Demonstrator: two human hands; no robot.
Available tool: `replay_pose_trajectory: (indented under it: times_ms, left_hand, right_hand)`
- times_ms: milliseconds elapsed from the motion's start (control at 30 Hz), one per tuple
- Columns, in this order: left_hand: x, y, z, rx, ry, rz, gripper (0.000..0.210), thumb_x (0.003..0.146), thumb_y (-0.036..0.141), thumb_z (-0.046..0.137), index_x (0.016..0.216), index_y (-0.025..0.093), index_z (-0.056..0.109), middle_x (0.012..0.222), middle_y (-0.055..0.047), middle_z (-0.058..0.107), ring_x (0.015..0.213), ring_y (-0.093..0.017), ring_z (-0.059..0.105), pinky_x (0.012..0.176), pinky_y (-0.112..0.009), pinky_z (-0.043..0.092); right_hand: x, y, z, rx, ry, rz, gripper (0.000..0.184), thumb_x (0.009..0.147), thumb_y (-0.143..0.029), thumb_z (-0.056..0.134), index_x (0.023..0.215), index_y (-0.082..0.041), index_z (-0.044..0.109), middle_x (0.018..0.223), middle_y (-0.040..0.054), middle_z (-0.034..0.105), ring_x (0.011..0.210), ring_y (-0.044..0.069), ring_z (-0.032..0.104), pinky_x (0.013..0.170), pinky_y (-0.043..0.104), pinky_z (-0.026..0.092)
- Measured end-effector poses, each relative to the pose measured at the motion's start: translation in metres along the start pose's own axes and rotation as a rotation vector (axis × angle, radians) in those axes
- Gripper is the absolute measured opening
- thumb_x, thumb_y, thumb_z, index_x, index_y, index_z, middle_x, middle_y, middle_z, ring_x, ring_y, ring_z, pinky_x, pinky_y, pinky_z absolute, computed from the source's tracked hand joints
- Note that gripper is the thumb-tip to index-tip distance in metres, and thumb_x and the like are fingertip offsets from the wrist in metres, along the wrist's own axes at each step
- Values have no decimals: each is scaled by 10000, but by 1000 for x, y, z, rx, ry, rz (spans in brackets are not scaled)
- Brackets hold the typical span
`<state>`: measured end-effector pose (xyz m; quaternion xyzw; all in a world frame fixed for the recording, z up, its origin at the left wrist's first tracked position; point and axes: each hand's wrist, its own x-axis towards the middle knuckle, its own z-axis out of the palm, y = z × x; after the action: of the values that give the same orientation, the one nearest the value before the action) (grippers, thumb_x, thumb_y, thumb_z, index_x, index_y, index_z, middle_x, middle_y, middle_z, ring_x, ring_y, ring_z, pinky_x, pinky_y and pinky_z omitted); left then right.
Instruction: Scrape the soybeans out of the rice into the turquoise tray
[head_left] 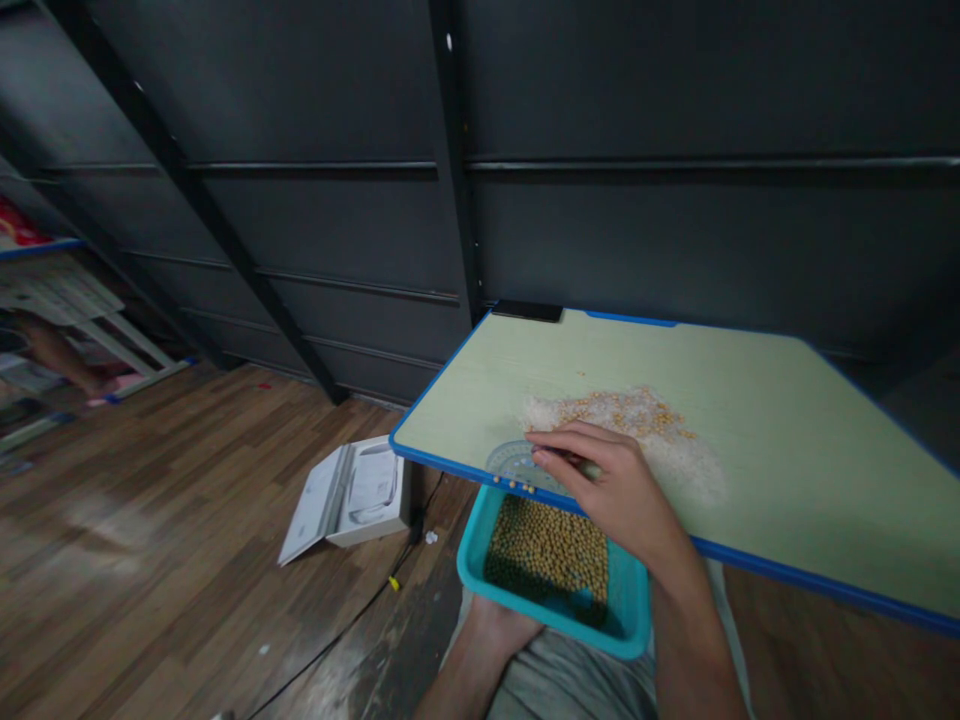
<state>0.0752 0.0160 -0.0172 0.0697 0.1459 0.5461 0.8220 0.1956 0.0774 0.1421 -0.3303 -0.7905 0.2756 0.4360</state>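
Note:
My right hand [600, 465] is closed over the near edge of the table, its thumb and fingers pinching a clear plastic protractor [510, 457] that lies flat on the surface. Several soybeans [513, 484] sit between the protractor and the blue table edge. Beyond the hand is a spread pile of white rice [679, 465] mixed with soybeans. Just below the edge, a teal plastic basket [471, 560] holds many soybeans [551, 545]. My left hand [504, 622] supports that basket from underneath; its fingers are hidden.
The pale green table [787, 430] has a blue rim. A black flat object [527, 311] lies at its far left corner. On the wooden floor are an opened white box [371, 490] and a black cable [352, 620]. Another person's leg [60, 355] shows at far left.

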Motion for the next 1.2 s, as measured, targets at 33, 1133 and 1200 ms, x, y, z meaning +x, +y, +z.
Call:
replay_pose_trajectory:
  times_ms: [33,1133,1200]
  left_hand:
    - [0,0,0,-14,-2,5,402,913,442,433,1199,317,687,1361,-37,674,1297,-278,562,1110,-512,367]
    - [-3,-6,-31,-85,28,-70,385,911,355,450,1215,315,682,1215,-59,764,1219,-296,627,1111,-535,354]
    - [-3,-5,-28,-86,22,-78,392,911,344,446,1227,310,675,1236,-60,754,1226,-297,623,1112,-540,354]
  right_hand:
    - [0,0,-1,2,2,5,228,917,-176,648,1072,-301,760,1005,-6,764,926,160,696,847,326,537]
    - [-7,4,-25,-52,15,22,194,917,-183,641,1039,-278,759,1014,-7,766,940,169,696,842,319,534]
    - [-7,4,-25,-47,-1,29,201,913,-179,645,1045,-280,759,1022,-7,766,942,169,697,843,321,539]
